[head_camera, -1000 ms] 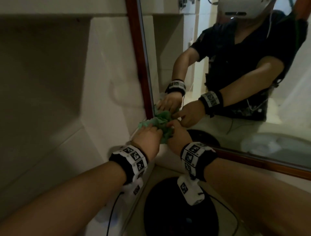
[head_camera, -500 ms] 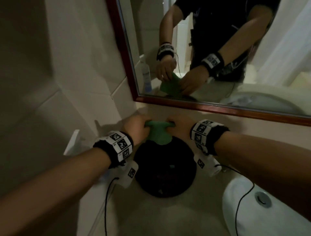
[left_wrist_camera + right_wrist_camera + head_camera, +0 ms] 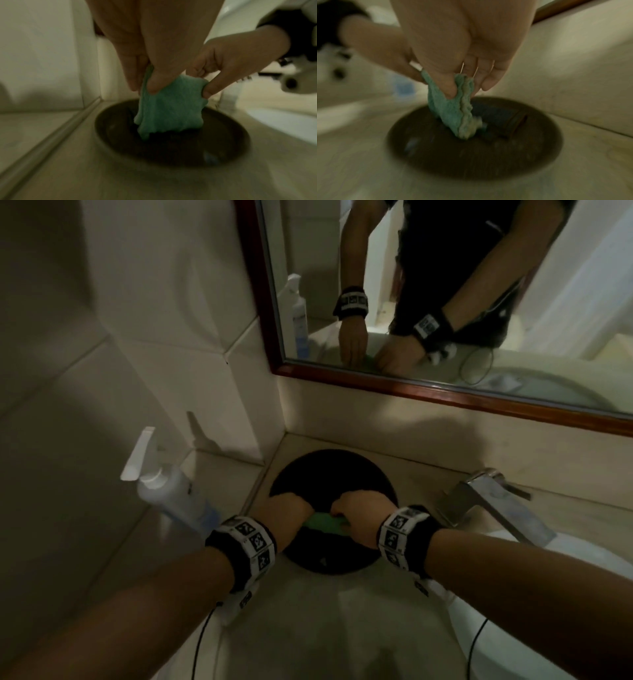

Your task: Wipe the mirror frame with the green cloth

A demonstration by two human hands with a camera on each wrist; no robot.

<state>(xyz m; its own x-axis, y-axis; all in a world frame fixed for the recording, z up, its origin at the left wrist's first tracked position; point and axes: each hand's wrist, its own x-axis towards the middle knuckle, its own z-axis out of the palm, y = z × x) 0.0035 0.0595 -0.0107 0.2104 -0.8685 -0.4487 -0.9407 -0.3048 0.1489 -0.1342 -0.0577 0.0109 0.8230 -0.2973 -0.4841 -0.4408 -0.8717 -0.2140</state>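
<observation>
Over the dark dish (image 3: 334, 474), both hands, left hand (image 3: 289, 513) and right hand (image 3: 363, 513), now lower, still pinch the green cloth (image 3: 323, 522).

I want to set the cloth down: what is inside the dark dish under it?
In the dark dish, a dark oblong item lies beside the green cloth both hands hold; blur hides what it is, and the cloth covers the rest.

Dim bathroom corner: cream glazed wall tiles (image 3: 164, 302); beige stone counter (image 3: 325, 621); white ceramic basin (image 3: 582, 563) at right, brushed-metal angular tap (image 3: 493, 501) behind it; round black dish (image 3: 329, 474).
</observation>
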